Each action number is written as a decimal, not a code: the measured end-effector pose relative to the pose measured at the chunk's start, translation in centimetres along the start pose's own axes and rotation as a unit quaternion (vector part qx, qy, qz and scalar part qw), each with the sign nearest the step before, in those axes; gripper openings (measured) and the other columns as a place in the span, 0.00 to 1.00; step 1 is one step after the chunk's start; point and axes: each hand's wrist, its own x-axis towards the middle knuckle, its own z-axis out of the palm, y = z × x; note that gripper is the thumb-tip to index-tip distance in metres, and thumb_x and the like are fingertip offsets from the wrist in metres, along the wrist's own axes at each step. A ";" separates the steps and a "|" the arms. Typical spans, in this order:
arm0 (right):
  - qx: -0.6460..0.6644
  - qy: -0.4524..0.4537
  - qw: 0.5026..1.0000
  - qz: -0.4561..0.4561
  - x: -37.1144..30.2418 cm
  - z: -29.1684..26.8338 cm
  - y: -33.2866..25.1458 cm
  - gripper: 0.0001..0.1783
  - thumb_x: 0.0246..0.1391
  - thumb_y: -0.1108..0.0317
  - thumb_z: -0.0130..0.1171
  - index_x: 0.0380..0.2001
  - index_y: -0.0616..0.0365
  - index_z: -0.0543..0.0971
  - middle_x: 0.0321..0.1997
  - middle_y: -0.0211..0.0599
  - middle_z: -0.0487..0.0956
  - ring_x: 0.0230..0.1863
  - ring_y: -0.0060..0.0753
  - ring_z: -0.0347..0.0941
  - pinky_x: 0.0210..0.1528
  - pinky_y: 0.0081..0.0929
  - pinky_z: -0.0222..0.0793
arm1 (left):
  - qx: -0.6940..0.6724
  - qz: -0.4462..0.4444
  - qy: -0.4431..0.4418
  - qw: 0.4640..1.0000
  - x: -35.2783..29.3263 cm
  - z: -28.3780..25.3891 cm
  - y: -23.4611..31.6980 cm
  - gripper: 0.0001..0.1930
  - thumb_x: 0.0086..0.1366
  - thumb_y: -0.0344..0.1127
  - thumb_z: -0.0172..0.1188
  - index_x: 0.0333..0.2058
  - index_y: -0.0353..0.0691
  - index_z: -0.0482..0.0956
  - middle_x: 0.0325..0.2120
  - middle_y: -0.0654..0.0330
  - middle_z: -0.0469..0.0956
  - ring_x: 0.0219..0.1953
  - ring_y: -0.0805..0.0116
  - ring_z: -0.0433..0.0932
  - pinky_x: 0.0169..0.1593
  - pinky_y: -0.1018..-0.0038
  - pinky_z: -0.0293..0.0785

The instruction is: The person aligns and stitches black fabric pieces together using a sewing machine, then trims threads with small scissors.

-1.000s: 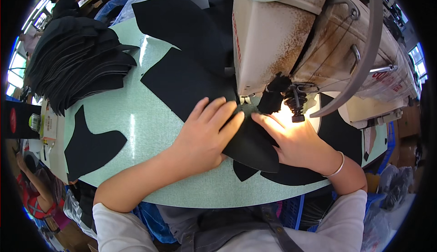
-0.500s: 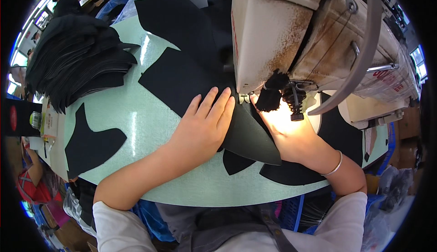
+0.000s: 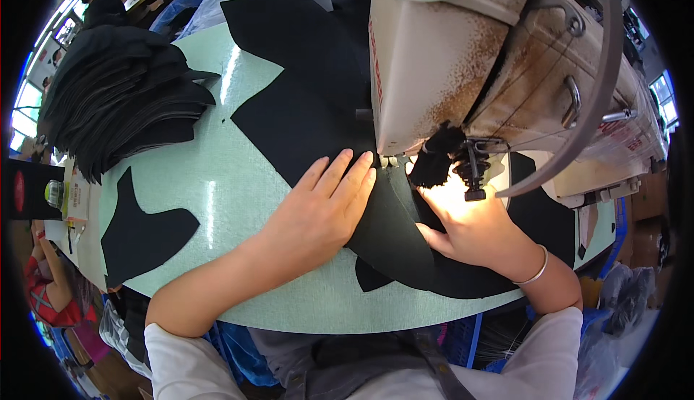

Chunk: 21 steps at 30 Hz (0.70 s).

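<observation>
My left hand (image 3: pixel 322 208) lies flat on black fabric pieces (image 3: pixel 296 104), fingertips just left of the presser foot (image 3: pixel 389 161) of a sewing machine (image 3: pixel 441 60). Its fingers are stretched out and hold nothing. Under the lamp's glare, right of the foot, my right hand (image 3: pixel 477 230) rests on the fabric with its thumb spread apart; some fingertips are washed out or hidden behind a black fuzzy pad (image 3: pixel 437 158). Between both hands a dark grey-green piece (image 3: pixel 394 223) runs from the foot towards me, over a larger black piece (image 3: pixel 463 281).
A tall stack of black cut pieces (image 3: pixel 123 96) stands at the far left of the pale green table (image 3: pixel 217 161). One loose curved piece (image 3: pixel 148 230) lies nearer. A blue crate (image 3: pixel 463 335) sits below the front edge. Other people work beyond, at left.
My right hand has drawn slightly back towards me and its thumb now shows. The left hand and the fabric have shifted a little towards me. The grey-green piece's tip has swung onto the black piece.
</observation>
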 end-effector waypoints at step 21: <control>-0.002 0.037 0.999 -0.015 0.2 0.6 1.1 0.16 0.44 0.57 0.66 0.24 0.60 0.77 0.27 0.43 0.75 0.33 0.48 0.73 0.41 0.42 0.69 | -0.125 -0.035 0.031 0.991 0.7 1.1 -1.1 0.28 0.52 0.26 0.58 0.55 0.29 0.70 0.58 0.45 0.66 0.61 0.47 0.66 0.59 0.53 0.67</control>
